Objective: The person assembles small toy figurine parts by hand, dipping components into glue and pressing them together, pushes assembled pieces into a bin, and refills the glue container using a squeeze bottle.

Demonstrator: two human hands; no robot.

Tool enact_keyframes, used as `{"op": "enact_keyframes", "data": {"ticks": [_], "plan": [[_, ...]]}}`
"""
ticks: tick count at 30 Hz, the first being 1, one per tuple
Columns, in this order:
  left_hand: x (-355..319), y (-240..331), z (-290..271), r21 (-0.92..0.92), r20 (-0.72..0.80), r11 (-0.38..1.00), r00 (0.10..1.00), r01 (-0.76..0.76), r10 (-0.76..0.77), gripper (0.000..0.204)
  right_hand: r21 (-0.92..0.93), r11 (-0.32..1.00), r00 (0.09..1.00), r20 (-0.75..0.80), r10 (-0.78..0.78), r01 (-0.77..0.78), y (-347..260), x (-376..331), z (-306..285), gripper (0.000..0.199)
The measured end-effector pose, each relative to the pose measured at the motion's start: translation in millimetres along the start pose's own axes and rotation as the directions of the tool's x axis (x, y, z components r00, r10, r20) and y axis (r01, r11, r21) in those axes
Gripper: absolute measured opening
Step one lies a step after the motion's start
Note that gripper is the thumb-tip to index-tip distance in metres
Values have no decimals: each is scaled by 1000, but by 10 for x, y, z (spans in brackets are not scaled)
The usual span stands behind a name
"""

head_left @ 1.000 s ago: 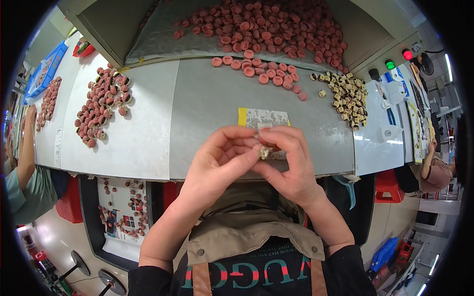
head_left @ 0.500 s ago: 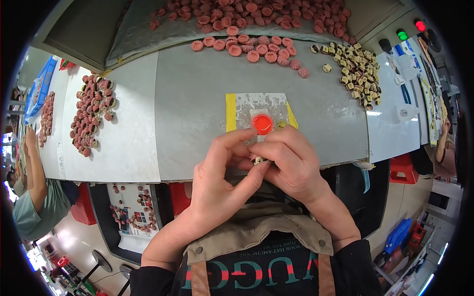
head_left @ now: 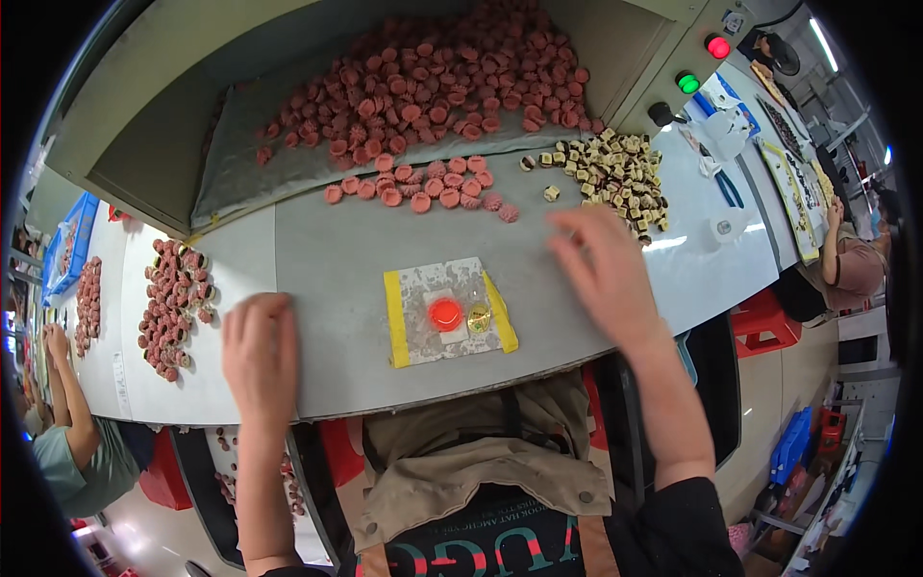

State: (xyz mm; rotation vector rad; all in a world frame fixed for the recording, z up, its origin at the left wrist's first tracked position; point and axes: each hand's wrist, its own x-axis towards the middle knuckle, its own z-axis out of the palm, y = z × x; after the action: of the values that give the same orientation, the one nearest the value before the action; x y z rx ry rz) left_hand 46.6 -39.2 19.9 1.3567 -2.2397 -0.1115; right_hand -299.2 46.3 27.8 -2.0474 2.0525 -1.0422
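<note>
Grey bench [head_left: 332, 260] has come between left hand [head_left: 258, 356] (nine o'clock, curled, contents unclear) and right hand [head_left: 606, 269] (two, loosely spread, nothing showing); pink fluted cups [head_left: 433, 101] heap inside the cabinet [head_left: 615, 58] at twelve.

Right of the grey worktop [head_left: 336, 380], a red plastic stool [head_left: 765, 323] stands on pale floor [head_left: 775, 389]; a strip light [head_left: 821, 40] glows far right.

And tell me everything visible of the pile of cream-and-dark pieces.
The pile is small, blocky, cream and dark brown, its pieces tumbled loosely at different angles; the material is unclear. It rests on the grey table at right, with a few stragglers leftward. The right hand partly hides its near-left edge; contact is unclear.
</note>
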Motion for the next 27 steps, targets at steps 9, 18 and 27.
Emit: {"op": "enact_keyframes", "data": {"ticks": [9, 18, 27], "plan": [[673, 459, 279, -331, 16, 906, 959, -264, 285, 24, -206, 950, 970, 121, -213, 234, 226, 363, 1, 22], [846, 500, 684, -361, 49, 891, 949, -275, 313, 19, 162, 984, 969, 244, 32, -73, -206, -56, 2, 15], [177, 450, 147, -813, 456, 350, 883, 466, -115, 28, 163, 975, 930, 357, 86, -153, -174, 33, -33, 16]]}}
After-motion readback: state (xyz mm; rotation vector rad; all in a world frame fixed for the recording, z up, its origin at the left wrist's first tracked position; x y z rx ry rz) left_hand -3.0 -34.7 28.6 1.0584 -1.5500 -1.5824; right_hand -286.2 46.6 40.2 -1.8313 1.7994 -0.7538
